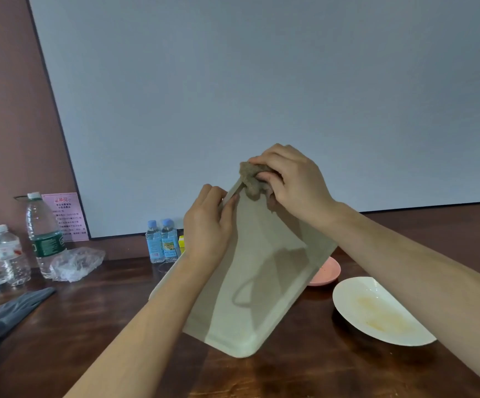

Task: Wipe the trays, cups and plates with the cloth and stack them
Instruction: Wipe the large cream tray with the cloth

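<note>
— Where's the tray [261, 282] right now?

— Tilted up on edge, its near corner low over the counter [89, 326], far end raised toward the wall. The left hand [208, 225] is closed on its upper left rim, steadying it. The right hand [290, 182] is clenched around a bunched brown cloth [253, 179], pressed against the tray's top edge.

— So which step is that?

— Wiping the tray, I'd say, and working the far rim. Nothing looks stacked yet.

— What's left around it?

— A white plate [376, 311] just to the right on the counter, with yellowish smears, so it appears unwiped. A pink plate [327, 271] sits behind, partly hidden by the tray. I can't see any cups.

— And the next move?

— Probably drawing the cloth down the tray's face while the left hand keeps its hold, then laying the tray flat as a base for stacking. The bottles [43, 234] and the dark gloves [6, 314] at the left are well apart, so there's room.
</note>
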`<action>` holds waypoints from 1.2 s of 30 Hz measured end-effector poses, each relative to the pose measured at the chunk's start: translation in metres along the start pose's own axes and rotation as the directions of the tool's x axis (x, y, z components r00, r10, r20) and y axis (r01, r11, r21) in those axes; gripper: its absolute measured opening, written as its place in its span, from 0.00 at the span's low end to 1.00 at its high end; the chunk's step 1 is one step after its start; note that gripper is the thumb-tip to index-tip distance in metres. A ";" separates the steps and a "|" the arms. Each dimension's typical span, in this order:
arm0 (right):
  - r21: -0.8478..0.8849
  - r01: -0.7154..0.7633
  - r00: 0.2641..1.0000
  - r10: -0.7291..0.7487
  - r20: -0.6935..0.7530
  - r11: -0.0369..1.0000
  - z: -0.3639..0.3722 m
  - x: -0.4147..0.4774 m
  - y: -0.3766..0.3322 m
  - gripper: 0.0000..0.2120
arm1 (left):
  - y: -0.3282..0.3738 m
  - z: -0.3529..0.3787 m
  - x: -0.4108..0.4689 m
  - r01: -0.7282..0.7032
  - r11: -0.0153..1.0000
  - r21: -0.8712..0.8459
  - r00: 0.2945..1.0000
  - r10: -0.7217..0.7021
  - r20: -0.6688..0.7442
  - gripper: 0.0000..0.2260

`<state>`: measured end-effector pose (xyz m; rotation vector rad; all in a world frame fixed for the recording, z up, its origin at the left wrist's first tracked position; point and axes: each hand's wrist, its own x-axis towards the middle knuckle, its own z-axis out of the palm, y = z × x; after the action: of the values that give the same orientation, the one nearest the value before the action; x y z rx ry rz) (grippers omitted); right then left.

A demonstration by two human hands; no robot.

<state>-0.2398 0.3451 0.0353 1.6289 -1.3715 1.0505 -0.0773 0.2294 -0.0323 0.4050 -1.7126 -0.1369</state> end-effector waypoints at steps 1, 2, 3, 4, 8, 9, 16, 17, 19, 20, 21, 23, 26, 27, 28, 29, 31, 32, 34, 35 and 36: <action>0.047 -0.046 0.999 0.047 -0.008 0.998 0.002 -0.004 0.000 0.13 | 0.000 -0.001 -0.004 0.032 0.999 -0.024 0.999 -0.032 -0.008 0.12; 0.093 -0.087 0.996 0.089 -0.017 0.992 0.004 -0.007 -0.002 0.13 | 0.000 -0.002 -0.006 0.062 0.997 -0.041 0.998 -0.062 -0.016 0.12; 0.133 -0.122 0.991 0.128 -0.032 0.984 0.007 -0.009 -0.004 0.13 | 0.000 -0.003 -0.008 0.087 0.995 -0.056 0.996 -0.088 -0.024 0.12; 0.166 -0.156 0.985 0.166 -0.048 0.974 0.009 -0.011 -0.005 0.13 | -0.001 -0.004 -0.009 0.109 0.992 -0.068 0.993 -0.112 -0.030 0.13; 0.224 -0.286 0.952 0.304 -0.047 0.932 0.016 -0.023 -0.004 0.11 | -0.007 -0.013 -0.013 0.250 0.961 -0.117 0.965 -0.257 -0.052 0.13; 0.226 -0.317 0.943 0.332 -0.032 0.921 0.018 -0.028 -0.002 0.11 | -0.009 -0.016 -0.015 0.289 0.949 -0.125 0.952 -0.298 -0.061 0.13; 0.150 -0.352 0.934 0.356 -0.001 0.924 0.025 -0.018 -0.014 0.09 | -0.016 -0.009 -0.031 0.409 0.891 -0.197 0.894 -0.434 -0.111 0.14; 0.135 -0.315 0.949 0.317 0.008 0.940 0.028 -0.011 -0.021 0.09 | -0.014 -0.003 -0.036 0.411 0.886 -0.215 0.890 -0.441 -0.114 0.15; 0.105 -0.244 0.969 0.239 0.060 0.964 0.034 -0.001 -0.032 0.10 | -0.013 0.006 -0.046 0.414 0.877 -0.246 0.883 -0.452 -0.125 0.16; 0.084 -0.216 0.973 0.209 0.094 0.973 0.036 0.001 -0.034 0.11 | -0.015 0.008 -0.050 0.416 0.874 -0.252 0.879 -0.457 -0.135 0.16; 0.055 -0.194 0.974 0.186 0.127 0.979 0.036 0.000 -0.033 0.11 | -0.019 0.008 -0.054 0.415 0.872 -0.258 0.876 -0.460 -0.145 0.16; -0.004 -0.177 0.970 0.176 0.169 0.984 0.034 -0.006 -0.022 0.11 | -0.027 0.001 -0.057 0.428 0.863 -0.269 0.862 -0.479 -0.164 0.17; -0.092 -0.176 0.961 0.192 0.200 0.980 0.023 -0.023 0.007 0.10 | -0.039 -0.012 -0.057 0.437 0.859 -0.266 0.849 -0.492 -0.194 0.15; -0.109 -0.159 0.964 0.178 0.197 0.981 0.021 -0.028 0.014 0.10 | -0.039 -0.014 -0.056 0.427 0.869 -0.249 0.857 -0.477 -0.195 0.13; -0.112 -0.142 0.969 0.161 0.189 0.984 0.020 -0.031 0.018 0.10 | -0.040 -0.014 -0.054 0.414 0.883 -0.221 0.868 -0.456 -0.195 0.08; -0.104 -0.131 0.973 0.148 0.179 0.986 0.021 -0.031 0.020 0.10 | -0.038 -0.013 -0.052 0.397 0.902 -0.172 0.885 -0.426 -0.189 0.04; -0.088 -0.106 0.978 0.120 0.171 0.990 0.022 -0.027 0.015 0.09 | -0.033 -0.006 -0.041 0.341 0.940 -0.007 0.919 -0.335 -0.205 0.17; -0.087 -0.079 0.981 0.093 0.173 0.993 0.023 -0.023 0.010 0.09 | -0.029 -0.004 -0.034 0.270 0.958 0.099 0.947 -0.245 -0.208 0.23; -0.086 -0.016 0.984 0.031 0.178 0.996 0.025 -0.014 0.003 0.09 | -0.018 0.002 -0.020 0.068 0.957 0.282 0.988 -0.025 -0.152 0.25; -0.081 0.009 0.984 0.006 0.178 0.997 0.025 -0.009 -0.001 0.10 | -0.013 0.006 -0.012 -0.029 0.943 0.333 0.993 0.066 -0.099 0.22; -0.076 0.030 0.984 -0.017 0.175 0.997 0.025 -0.004 -0.004 0.10 | -0.008 0.010 -0.004 -0.103 0.929 0.355 0.990 0.129 -0.049 0.19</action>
<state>-0.2331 0.3239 0.0215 1.7075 -1.4841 0.8455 -0.0852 0.2223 -0.0408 0.5638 -1.6866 0.2738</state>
